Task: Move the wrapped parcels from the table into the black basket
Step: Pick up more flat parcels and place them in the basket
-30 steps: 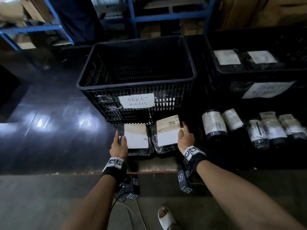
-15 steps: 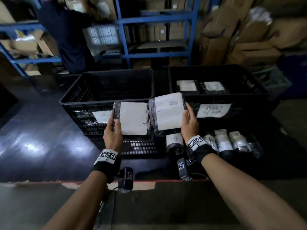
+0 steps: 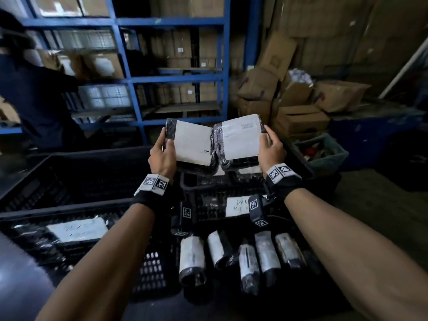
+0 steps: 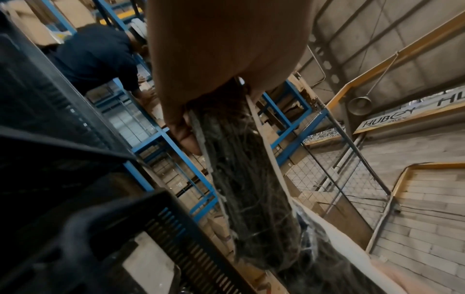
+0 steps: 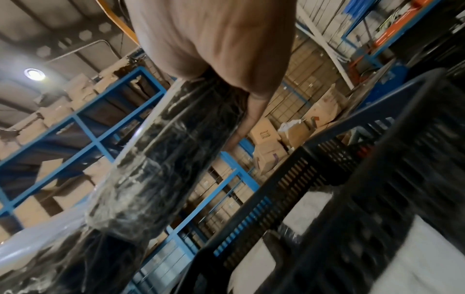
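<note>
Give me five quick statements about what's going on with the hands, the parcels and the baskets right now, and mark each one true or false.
1. The left hand grips a flat wrapped parcel with a white label. True.
2. The right hand is empty. False: it grips a second flat parcel.
3. The two held parcels lie on the table. False: both are raised in the air, side by side, above the black baskets.
4. Several rolled parcels lie on the table in front of the right-hand basket. True.
5. The basket on the left is piled full of parcels. False: what shows of its inside looks dark, with no parcels seen.
</note>
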